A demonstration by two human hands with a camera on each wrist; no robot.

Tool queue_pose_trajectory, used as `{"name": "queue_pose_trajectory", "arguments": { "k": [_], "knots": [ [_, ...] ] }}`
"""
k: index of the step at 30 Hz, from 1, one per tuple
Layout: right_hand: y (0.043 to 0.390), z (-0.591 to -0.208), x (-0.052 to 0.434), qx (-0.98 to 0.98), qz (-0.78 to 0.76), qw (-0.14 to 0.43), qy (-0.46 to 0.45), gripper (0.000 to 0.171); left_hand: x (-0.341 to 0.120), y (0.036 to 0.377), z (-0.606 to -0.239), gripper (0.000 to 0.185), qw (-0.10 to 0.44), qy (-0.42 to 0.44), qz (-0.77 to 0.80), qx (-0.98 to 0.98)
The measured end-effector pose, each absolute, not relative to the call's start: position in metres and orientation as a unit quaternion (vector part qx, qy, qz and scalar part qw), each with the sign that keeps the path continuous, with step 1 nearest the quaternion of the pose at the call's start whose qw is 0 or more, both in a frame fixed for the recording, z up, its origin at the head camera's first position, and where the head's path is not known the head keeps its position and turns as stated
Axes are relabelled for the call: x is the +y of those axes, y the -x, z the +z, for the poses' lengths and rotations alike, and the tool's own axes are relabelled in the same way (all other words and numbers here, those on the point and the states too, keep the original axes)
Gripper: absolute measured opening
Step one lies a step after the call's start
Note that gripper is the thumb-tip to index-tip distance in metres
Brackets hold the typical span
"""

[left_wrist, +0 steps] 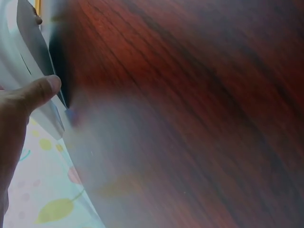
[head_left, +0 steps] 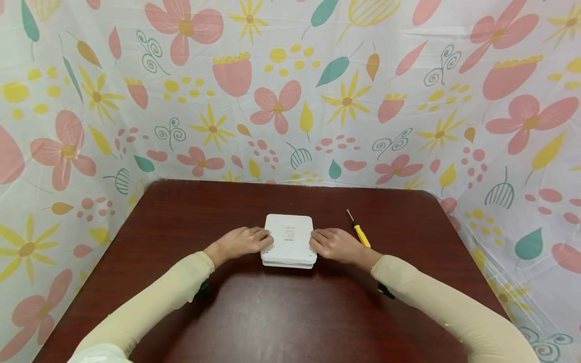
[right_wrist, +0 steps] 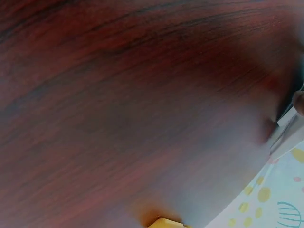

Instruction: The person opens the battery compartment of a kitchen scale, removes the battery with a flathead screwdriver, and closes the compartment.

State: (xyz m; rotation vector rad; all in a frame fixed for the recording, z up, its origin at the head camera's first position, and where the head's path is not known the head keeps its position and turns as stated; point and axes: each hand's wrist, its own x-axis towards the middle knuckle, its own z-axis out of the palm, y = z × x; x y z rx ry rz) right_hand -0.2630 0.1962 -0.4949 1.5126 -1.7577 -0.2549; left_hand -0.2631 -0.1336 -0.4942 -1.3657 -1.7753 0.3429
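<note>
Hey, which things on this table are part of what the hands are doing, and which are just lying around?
In hand:
- white square box
- left hand, holding its left edge
- right hand, holding its right edge

Lying about:
- yellow-handled screwdriver, right of the box
- table
- floral cloth backdrop

Dark red-brown wooden table with rounded far corners. A yellow-handled screwdriver lies on its right half, metal tip pointing away toward the far edge. White floral cloth, printed with pink flowers, yellow blooms and teal leaves, encloses the table behind and on both sides.
</note>
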Motion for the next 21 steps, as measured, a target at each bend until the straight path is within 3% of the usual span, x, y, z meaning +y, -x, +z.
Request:
{"name": "queue_pose_trajectory", "arguments": {
  "k": [12, 16, 21],
  "knots": [
    [0.2608, -0.4940, 0.1941, -0.683, -0.110, 0.387, -0.609, 0.036, -0.1326, 0.2616, -0.4951, 0.037, 0.425, 0.542, 0.129, -0.714],
    [0.2603, -0.4938, 0.1941, -0.676, -0.119, 0.388, -0.615, 0.036, -0.1331, 0.2598, -0.4927, 0.021, 0.395, 0.549, 0.124, -0.726],
    [0.2585, -0.4938, 0.1942, -0.672, -0.138, 0.379, -0.621, 0.035, -0.1329, 0.2590, -0.4896, 0.029, 0.344, 0.558, 0.094, -0.750]
  ]
}}
